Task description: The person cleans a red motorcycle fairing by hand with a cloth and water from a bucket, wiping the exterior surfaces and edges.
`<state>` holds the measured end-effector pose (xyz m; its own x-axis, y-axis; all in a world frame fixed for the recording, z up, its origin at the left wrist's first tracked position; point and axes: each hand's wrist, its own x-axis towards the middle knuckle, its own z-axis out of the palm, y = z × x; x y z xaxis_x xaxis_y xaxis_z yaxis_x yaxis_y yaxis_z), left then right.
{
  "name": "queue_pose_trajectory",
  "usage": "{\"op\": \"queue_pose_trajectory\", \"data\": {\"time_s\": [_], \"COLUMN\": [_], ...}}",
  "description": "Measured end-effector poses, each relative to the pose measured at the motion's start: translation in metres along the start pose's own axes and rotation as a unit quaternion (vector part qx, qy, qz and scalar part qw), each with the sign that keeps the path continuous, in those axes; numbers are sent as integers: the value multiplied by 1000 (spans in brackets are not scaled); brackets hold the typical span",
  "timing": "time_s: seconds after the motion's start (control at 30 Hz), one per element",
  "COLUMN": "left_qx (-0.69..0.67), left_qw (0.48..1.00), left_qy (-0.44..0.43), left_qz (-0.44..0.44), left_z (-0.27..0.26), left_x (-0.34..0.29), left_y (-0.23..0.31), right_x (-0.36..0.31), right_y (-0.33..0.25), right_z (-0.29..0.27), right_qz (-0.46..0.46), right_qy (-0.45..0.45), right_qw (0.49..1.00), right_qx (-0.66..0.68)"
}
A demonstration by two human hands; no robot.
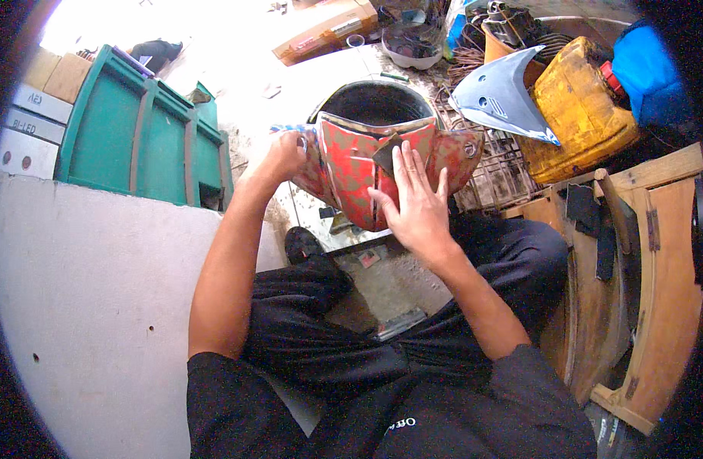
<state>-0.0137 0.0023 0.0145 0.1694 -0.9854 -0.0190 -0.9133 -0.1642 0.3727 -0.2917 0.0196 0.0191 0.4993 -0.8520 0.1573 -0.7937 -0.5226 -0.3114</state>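
A red motorcycle body panel (348, 164) with brown, scuffed patches and pale edges leans against a dark round tub (378, 103) in front of me. My left hand (285, 157) is closed round the panel's left end, where a blue-and-white bit shows by the knuckles. My right hand (419, 203) lies with spread, stretched fingers on the panel's right half. Under its fingertips is a dark brown square piece that looks like sandpaper (386, 155), pressed flat on the surface. The palm side of both hands is hidden.
On the right are a grey-blue plastic fairing (497, 96), a yellow jerrycan (577, 107), a blue cloth (650, 73) and a wooden frame (665, 283). On the left stand a green cabinet (122, 130) and a white wall (99, 306). A cardboard box (325, 29) and a bowl (411, 46) lie beyond.
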Motion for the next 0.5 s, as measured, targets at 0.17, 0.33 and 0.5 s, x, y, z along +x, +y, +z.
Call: {"op": "queue_pose_trajectory", "data": {"time_s": [0.17, 0.33, 0.5], "left_qx": [83, 14, 17], "left_qw": [993, 993, 992], "left_qy": [-58, -111, -118], "left_qz": [53, 48, 41], "left_z": [-5, -4, 2], "left_x": [-1, -5, -4], "left_y": [9, 4, 8], "right_x": [13, 0, 14], "right_y": [16, 4, 16], "right_z": [3, 0, 5], "right_qz": [41, -12, 37], "right_qy": [51, 25, 66], "right_qw": [998, 999, 997], "right_qx": [2, 17, 4]}}
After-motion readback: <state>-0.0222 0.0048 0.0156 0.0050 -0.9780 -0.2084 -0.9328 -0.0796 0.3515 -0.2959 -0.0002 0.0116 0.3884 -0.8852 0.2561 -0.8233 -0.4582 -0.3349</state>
